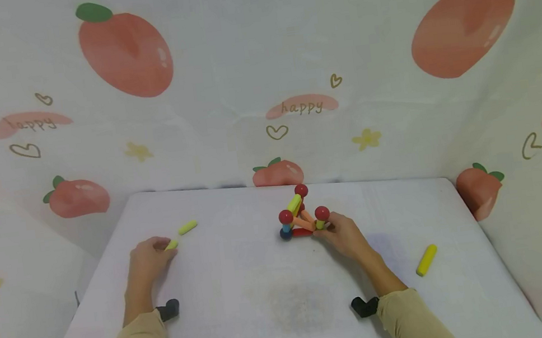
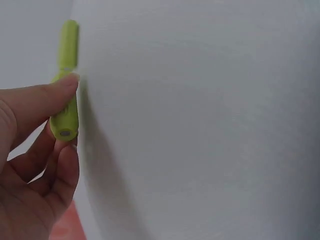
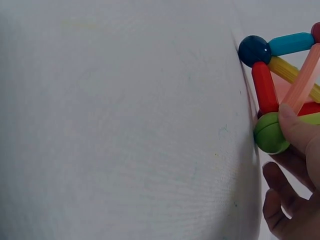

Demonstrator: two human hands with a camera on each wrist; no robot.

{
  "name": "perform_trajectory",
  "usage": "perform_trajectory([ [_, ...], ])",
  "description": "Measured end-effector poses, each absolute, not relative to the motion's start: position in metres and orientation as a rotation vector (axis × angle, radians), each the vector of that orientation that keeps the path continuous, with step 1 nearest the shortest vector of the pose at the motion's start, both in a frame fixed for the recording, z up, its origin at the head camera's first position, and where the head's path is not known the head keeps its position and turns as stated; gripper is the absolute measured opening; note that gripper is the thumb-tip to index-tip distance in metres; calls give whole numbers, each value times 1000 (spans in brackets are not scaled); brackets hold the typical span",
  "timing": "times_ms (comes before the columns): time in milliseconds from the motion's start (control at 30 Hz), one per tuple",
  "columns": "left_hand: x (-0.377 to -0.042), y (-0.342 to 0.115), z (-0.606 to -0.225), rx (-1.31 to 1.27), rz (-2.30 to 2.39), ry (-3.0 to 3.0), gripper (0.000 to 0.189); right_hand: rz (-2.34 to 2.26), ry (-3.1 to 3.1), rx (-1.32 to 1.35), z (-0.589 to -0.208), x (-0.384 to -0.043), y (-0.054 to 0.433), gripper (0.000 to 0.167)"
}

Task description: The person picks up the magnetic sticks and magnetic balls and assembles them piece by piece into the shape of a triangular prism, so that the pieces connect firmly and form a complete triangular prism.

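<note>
At the left of the table my left hand [image 1: 149,261] pinches a short lime-green magnetic rod [image 2: 65,121] between thumb and fingers. A second lime rod [image 1: 188,227] lies just beyond it. Right of centre stands a frame of magnetic rods and balls, with red balls [image 1: 322,213] on top. A dark blue ball [image 3: 254,50] and a red rod [image 3: 265,87] form part of its base. My right hand [image 1: 346,237] grips the green ball [image 3: 270,133] at the near right corner, thumb on it. Orange rods [image 1: 303,223] run slantwise through the frame; its far base is partly hidden.
A yellow rod [image 1: 426,260] lies by itself on the right of the white-covered table [image 1: 270,327]. A peach-printed cloth [image 1: 216,57] hangs behind and at the sides. Black wrist cameras [image 1: 366,307] stick out from both cuffs.
</note>
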State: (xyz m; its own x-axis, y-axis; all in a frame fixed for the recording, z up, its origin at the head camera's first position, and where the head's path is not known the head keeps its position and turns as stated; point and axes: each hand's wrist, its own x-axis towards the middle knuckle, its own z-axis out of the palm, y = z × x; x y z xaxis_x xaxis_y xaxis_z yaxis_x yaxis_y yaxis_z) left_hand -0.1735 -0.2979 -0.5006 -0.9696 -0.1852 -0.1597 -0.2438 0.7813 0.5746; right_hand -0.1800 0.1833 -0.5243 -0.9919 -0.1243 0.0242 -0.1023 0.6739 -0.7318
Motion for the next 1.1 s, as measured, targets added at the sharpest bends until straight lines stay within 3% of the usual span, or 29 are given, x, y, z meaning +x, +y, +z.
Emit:
perform_trajectory([
  [267, -181, -264, -455, -109, 1038, 3007, 38, -1217, 2870, -151, -525, -176, 185, 28],
  [533, -194, -163, -413, 357, 1262, 3010, 33, -1205, 2862, -105, -522, -175, 184, 29],
  [867, -200, -53, -420, 816, 1038, 2994, 23, -1291, 2862, -179, -522, -176, 182, 25],
  [1100, -204, -26, -433, 783, 955, 2981, 17, -1282, 2870, -183, -520, -177, 183, 24],
])
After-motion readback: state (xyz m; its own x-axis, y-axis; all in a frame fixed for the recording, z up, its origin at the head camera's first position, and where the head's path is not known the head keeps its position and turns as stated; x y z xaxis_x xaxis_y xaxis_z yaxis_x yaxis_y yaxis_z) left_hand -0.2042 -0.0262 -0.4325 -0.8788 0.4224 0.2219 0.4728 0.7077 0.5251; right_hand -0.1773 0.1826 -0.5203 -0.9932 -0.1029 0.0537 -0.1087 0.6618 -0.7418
